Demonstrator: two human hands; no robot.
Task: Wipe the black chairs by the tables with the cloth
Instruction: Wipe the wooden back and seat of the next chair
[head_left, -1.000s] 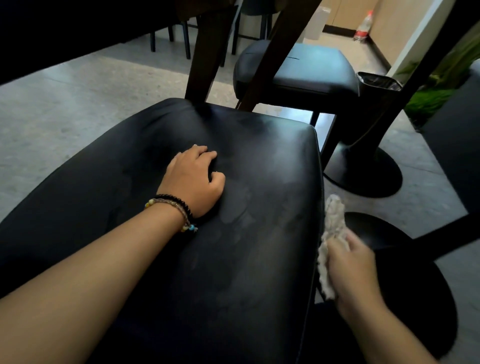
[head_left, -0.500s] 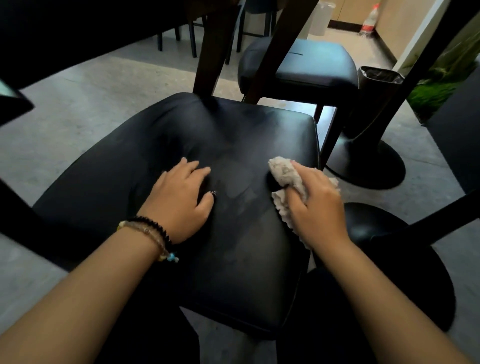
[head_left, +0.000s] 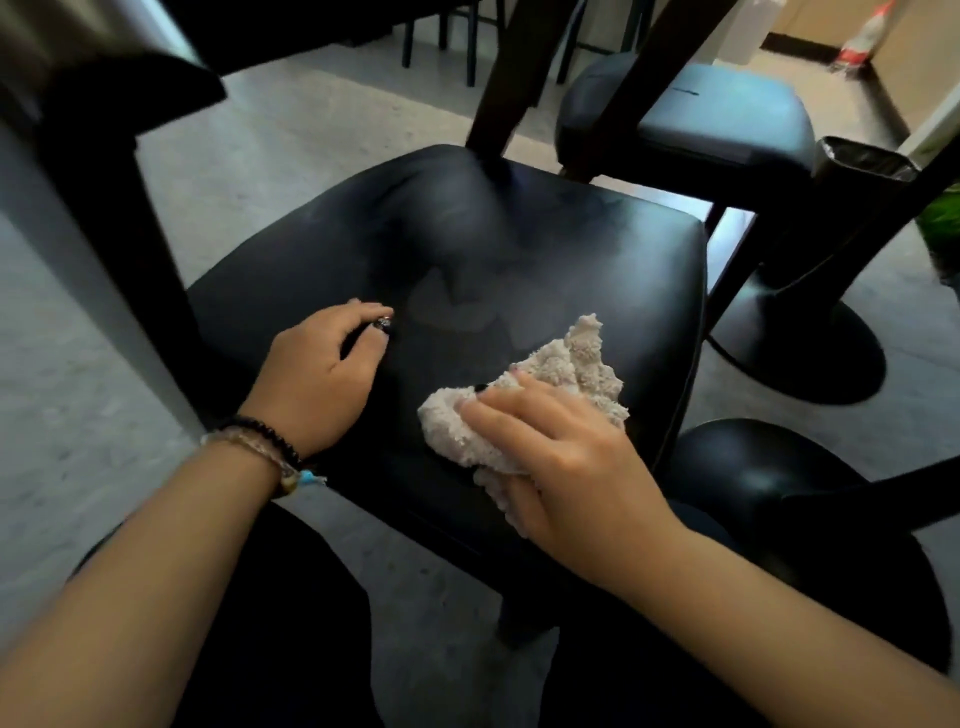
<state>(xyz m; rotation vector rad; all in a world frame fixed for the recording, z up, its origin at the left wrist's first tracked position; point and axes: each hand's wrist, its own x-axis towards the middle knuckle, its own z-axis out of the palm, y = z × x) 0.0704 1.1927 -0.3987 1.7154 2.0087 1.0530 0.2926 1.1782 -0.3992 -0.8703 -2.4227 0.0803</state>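
black padded seat (head_left: 519, 270), smooth and faintly streaked, serves as the landmark. cloth (head_left: 550, 395) lies bunched on the seat's near right portion, just inside its right edge. right hand (head_left: 566, 462) rests on top of the cloth, fingers extended over it toward the seat's centre and thumb side tucked into the folds; it presses the cloth to the seat and grips part of it. left hand (head_left: 317, 379) sits on the seat's near left portion, fingers loosely curled, holding nothing that can be made out; a bracelet (head_left: 265, 447) is at the wrist. second seat (head_left: 717, 119) stands beyond the far right corner, a bin (head_left: 857, 171) beside it.

judgement: cloth is soft, light and fluffy; it will bunch and roll unless pinned flat under the palm, so hold it from above with a fold caught by the thumb. seat covering looks slick, so the cloth should glide easily. far half of the seat likely awaits wiping.
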